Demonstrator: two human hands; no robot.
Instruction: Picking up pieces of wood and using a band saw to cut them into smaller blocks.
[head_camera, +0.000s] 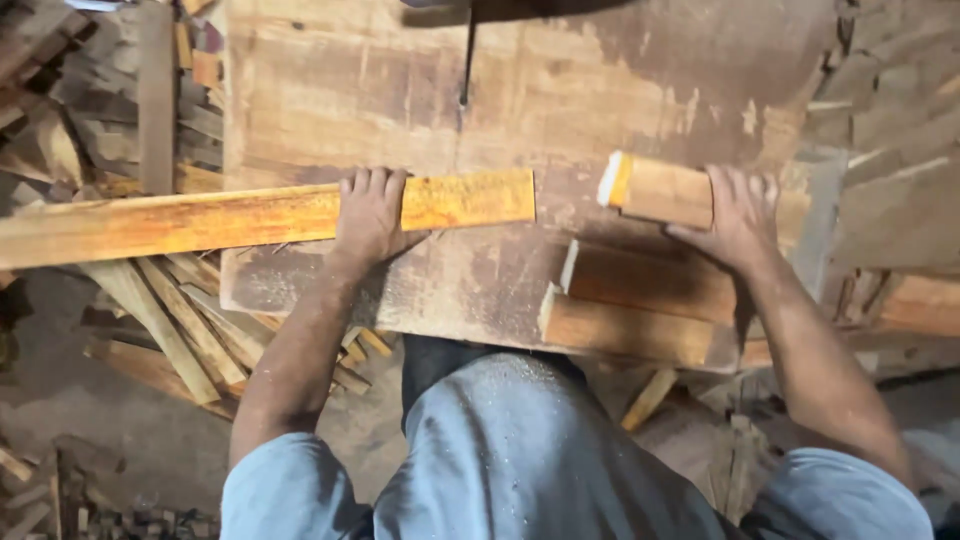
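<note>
A long orange-yellow wooden plank lies across the left edge of a worn wooden saw table, its right end near the table's middle. My left hand presses down on it, fingers curled over its far edge. My right hand grips a shorter wooden block with a white-painted end, lying to the right. A thin dark saw blade stands upright in the table slot beyond the gap between the two pieces.
Two more cut wooden blocks lie stacked at the table's near right edge. Offcuts and slats are piled on the floor at left. More scrap wood sits at right. My grey-clad torso fills the bottom.
</note>
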